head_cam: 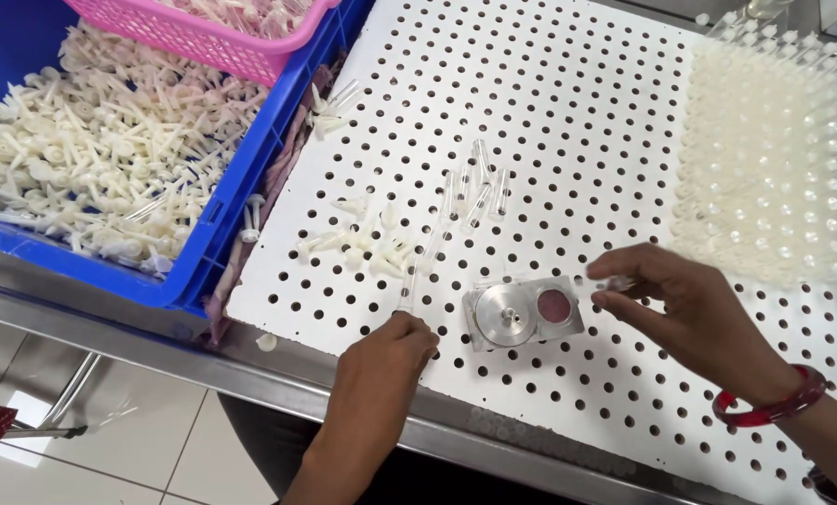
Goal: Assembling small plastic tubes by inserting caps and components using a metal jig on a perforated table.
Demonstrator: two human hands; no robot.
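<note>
My left hand (381, 360) rests at the near edge of a white perforated board (568, 112), fingertips pinching the lower end of a thin clear tube (420, 266) that lies on the board. My right hand (694, 313), with a red bangle at the wrist, hovers over the board to the right and pinches a small clear plastic piece (615, 281) between thumb and forefinger. Between the hands sits a small square metal fixture (523, 311) with a round disc and a reddish circular recess. Loose clear tubes (479, 187) and white plastic parts (357, 243) lie beyond it.
A blue crate (222, 215) at the left holds several white plastic parts; a pink basket (203, 37) rests on it. Rows of upright clear tubes (773, 150) fill the board's far right. A steel table edge (250, 374) runs along the front, tiled floor below.
</note>
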